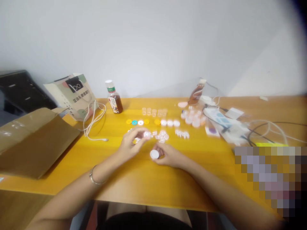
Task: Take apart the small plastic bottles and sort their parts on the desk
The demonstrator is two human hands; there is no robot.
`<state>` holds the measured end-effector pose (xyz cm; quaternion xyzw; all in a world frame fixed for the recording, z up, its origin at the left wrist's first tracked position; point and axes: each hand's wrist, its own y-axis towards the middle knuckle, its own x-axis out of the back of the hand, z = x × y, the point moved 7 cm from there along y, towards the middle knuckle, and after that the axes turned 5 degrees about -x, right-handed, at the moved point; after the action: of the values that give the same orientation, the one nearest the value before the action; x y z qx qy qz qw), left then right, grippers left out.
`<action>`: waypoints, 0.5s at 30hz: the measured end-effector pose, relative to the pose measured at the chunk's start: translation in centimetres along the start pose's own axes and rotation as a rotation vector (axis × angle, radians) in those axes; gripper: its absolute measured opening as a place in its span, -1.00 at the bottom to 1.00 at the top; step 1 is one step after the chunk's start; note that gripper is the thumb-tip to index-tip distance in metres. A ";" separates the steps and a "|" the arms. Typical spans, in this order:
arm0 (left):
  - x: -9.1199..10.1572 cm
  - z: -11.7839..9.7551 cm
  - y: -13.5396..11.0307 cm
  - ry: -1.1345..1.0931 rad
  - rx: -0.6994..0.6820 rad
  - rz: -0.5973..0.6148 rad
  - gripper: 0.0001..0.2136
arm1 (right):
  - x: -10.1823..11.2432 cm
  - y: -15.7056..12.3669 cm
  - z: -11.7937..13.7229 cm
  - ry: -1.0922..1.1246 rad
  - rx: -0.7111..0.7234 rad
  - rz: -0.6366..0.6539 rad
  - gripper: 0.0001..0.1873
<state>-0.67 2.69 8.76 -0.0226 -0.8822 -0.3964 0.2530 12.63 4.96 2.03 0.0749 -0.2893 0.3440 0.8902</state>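
Note:
My left hand (131,141) is closed in a pinch on a small clear-and-white plastic piece (147,135), blurred so that its exact kind does not show. Lower and to the right, my right hand (169,155) grips a round white cap (154,154), flat face toward me. Just beyond the hands lies a pile of small white ring-like pieces (162,136), with more small white pieces (182,134) to its right. Behind these runs a row of round caps, among them a teal one (134,122), a yellow one (157,122) and a white one (169,123).
Small clear cups (154,112) line up behind the caps. More small containers (193,118) cluster at right, by a tilted brown bottle (196,92) and a power strip (223,123). At left stand a dark drink bottle (114,99), paper bag (78,95), white cable (92,123) and cardboard box (35,140).

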 end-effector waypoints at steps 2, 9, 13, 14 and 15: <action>-0.4 0.3 -0.1 -0.036 0.013 0.030 -0.85 | 0.1 -0.1 0.0 -0.017 0.008 0.015 -0.78; -1.7 2.1 -1.3 -0.098 0.113 -0.020 -0.84 | 1.2 0.2 -0.7 0.042 -0.049 -0.065 -0.64; -2.0 2.2 -1.7 -0.094 0.120 -0.027 -0.81 | 2.8 -0.4 0.5 0.069 0.036 -0.281 -0.72; -2.2 2.0 -1.8 -0.090 0.108 -0.022 -0.81 | 2.9 -0.6 0.9 0.076 0.066 -0.292 -0.73; -2.3 1.8 -1.8 -0.085 0.094 -0.013 -0.81 | 2.7 -0.7 1.2 0.081 0.090 -0.286 -0.73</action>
<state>0.14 3.10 5.48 -0.0216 -0.9100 -0.3548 0.2134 14.14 5.58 4.61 0.1415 -0.2240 0.2288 0.9367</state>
